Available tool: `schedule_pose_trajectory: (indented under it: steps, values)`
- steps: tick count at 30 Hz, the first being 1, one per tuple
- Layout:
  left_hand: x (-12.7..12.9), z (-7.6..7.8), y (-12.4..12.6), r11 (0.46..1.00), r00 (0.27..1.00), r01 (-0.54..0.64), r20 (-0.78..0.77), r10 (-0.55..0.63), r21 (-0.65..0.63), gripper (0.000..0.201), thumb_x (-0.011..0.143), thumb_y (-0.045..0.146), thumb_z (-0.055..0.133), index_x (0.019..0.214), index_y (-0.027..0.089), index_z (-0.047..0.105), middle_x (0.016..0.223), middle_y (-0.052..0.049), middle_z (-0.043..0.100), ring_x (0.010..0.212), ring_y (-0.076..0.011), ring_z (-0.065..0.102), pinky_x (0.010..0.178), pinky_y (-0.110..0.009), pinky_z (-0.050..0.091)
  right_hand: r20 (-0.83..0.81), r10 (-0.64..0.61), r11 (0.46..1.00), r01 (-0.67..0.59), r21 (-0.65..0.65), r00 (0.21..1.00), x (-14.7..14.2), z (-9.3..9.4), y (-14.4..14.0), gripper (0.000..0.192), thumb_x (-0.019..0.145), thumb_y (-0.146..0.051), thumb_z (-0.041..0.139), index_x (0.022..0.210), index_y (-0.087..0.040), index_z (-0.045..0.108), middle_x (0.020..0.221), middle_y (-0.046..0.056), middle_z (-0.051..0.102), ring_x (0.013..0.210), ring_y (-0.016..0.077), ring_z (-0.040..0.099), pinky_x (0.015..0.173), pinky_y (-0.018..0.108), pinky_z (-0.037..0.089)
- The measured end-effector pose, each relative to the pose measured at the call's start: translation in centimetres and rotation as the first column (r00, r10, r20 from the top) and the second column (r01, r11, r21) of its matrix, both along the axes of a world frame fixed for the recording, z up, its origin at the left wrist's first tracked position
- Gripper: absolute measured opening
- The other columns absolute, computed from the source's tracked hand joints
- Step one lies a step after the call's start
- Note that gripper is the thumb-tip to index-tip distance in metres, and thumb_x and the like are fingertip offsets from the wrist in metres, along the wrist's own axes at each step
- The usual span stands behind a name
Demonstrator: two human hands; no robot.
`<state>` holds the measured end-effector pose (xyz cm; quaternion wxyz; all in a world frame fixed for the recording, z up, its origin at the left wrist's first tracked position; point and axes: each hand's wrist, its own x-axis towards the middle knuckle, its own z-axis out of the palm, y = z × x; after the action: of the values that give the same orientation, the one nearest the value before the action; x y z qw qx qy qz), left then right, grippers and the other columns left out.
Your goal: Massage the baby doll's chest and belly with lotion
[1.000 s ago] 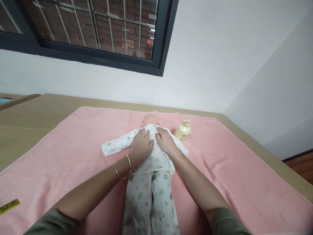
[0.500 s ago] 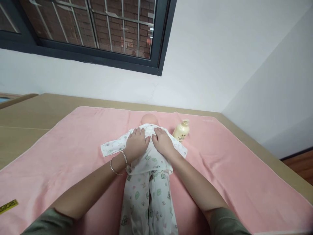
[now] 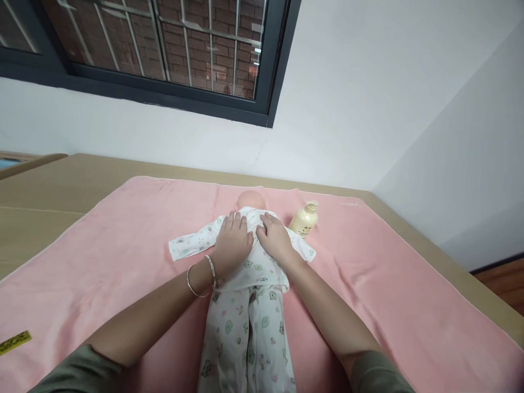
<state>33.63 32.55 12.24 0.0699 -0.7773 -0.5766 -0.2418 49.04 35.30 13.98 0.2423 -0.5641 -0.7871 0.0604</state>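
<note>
On the pink towel (image 3: 368, 284) that covers the tan table (image 3: 61, 185), I have both palms pressed flat on the chest of the baby doll (image 3: 250, 201), which lies on its back along the middle of the towel with its bald head toward the far wall and its legs running back toward me. My left hand (image 3: 232, 243) is open, fingers spread and lying on the left half of the doll's shirt (image 3: 256, 262); two thin silver bangles (image 3: 200, 274) sit on that wrist. My right hand (image 3: 273, 238) is open too, flat on the right half, its fingers pointing up toward the collar. Neither hand grips anything.

Compared with a second ago, little has shifted: my hands have crept slightly closer together and a touch nearer the neckline, so the thumbs now almost meet over the middle of the chest. I read that as me smoothing the shirt front shut rather than lifting or pulling it.

The doll wears a white two-piece suit printed with small green and pink figures. Its left-side sleeve (image 3: 188, 243) lies stretched out flat and looks empty; the right-side sleeve shows only as a short flap past my hand. The trousers (image 3: 245, 338) are loose and wrinkled, both legs side by side.

Just right of the doll's head stands a cream pump bottle (image 3: 304, 220), apart from my fingers. A yellow tag (image 3: 15, 343) lies at the near left edge of the towel.
</note>
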Motion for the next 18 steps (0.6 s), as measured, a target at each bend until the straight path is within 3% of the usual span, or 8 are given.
schedule_pose_trajectory:
  steps: [4, 9, 12, 15, 18]
  values:
    - [-0.8, -0.2, 1.9, 0.993, 0.991, 0.095, 0.099, -0.088, -0.073, 0.056, 0.094, 0.023, 0.037, 0.144, 0.000, 0.047, 0.152, -0.023, 0.049, 0.148, -0.0351, 0.037, 0.122, -0.050, 0.030, 0.062, 0.000, 0.999, -0.003, 0.039, 0.998, -0.9, 0.6, -1.5, 0.046, 0.098, -0.017, 0.046, 0.140, -0.003, 0.058, 0.144, 0.020, 0.055, 0.139, 0.0270, 0.046, 0.120, 0.036, 0.031]
    - [-1.1, -0.6, 2.7, 0.985, 0.974, 0.086, 0.221, -0.052, -0.147, 0.059, 0.098, 0.035, 0.035, 0.148, 0.004, 0.044, 0.156, -0.022, 0.045, 0.149, -0.0381, 0.034, 0.121, -0.058, 0.028, 0.049, -0.045, 0.994, 0.040, 0.104, 0.998, -1.4, 1.5, -3.0, 0.038, 0.095, -0.017, 0.050, 0.128, -0.008, 0.068, 0.139, 0.018, 0.059, 0.131, 0.0302, 0.053, 0.114, 0.042, 0.040]
    - [-0.9, -1.1, 2.5, 0.989, 0.961, 0.063, 0.275, -0.023, -0.137, 0.058, 0.099, 0.037, 0.034, 0.148, 0.008, 0.045, 0.156, -0.020, 0.045, 0.149, -0.0388, 0.033, 0.121, -0.061, 0.026, -0.006, -0.001, 0.981, 0.003, 0.195, 1.000, -1.6, 1.3, -3.0, 0.043, 0.095, -0.018, 0.051, 0.136, -0.008, 0.062, 0.148, 0.017, 0.052, 0.137, 0.0293, 0.047, 0.119, 0.043, 0.034]
    - [-0.8, -1.6, 2.2, 0.994, 0.935, 0.061, 0.354, -0.027, -0.086, 0.053, 0.099, 0.030, 0.030, 0.144, 0.009, 0.050, 0.154, -0.018, 0.049, 0.148, -0.0339, 0.037, 0.123, -0.058, 0.025, -0.021, 0.171, 0.977, -0.167, 0.135, 0.985, -1.8, 0.7, -2.4, 0.042, 0.100, -0.020, 0.045, 0.138, -0.010, 0.061, 0.152, 0.013, 0.048, 0.145, 0.0276, 0.038, 0.124, 0.047, 0.025]
    - [-0.7, -1.9, 1.9, 0.997, 0.906, 0.058, 0.422, -0.030, -0.054, 0.051, 0.097, 0.026, 0.032, 0.139, 0.010, 0.055, 0.151, -0.018, 0.052, 0.147, -0.0322, 0.039, 0.123, -0.058, 0.026, -0.071, 0.181, 0.983, -0.178, 0.041, 0.981, -1.5, 0.3, -1.6, 0.042, 0.105, -0.028, 0.041, 0.140, -0.014, 0.060, 0.152, 0.013, 0.049, 0.146, 0.0298, 0.036, 0.123, 0.055, 0.023]
